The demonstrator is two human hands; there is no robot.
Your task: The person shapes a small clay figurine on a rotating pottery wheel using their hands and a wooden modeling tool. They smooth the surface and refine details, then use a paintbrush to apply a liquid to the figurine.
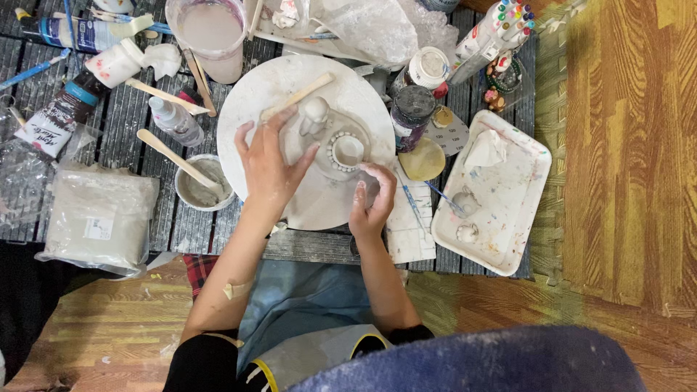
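A grey clay piece (341, 145) with a ring of small beads and a small upright figure sits on a round white turntable (250, 98). My left hand (270, 163) lies flat on the turntable, fingers spread, touching the clay's left side. My right hand (374, 199) is at the clay's lower right edge, its fingers curled against the clay. A wooden stick (298, 96) lies across the top of the turntable.
A small bowl of grey slip (200, 187) with a wooden stick stands to the left. Behind are a cup of cloudy water (210, 36), jars (414, 109) and a marker box (494, 29). A white tray (508, 196) lies at right, a bagged clay block (94, 218) at left.
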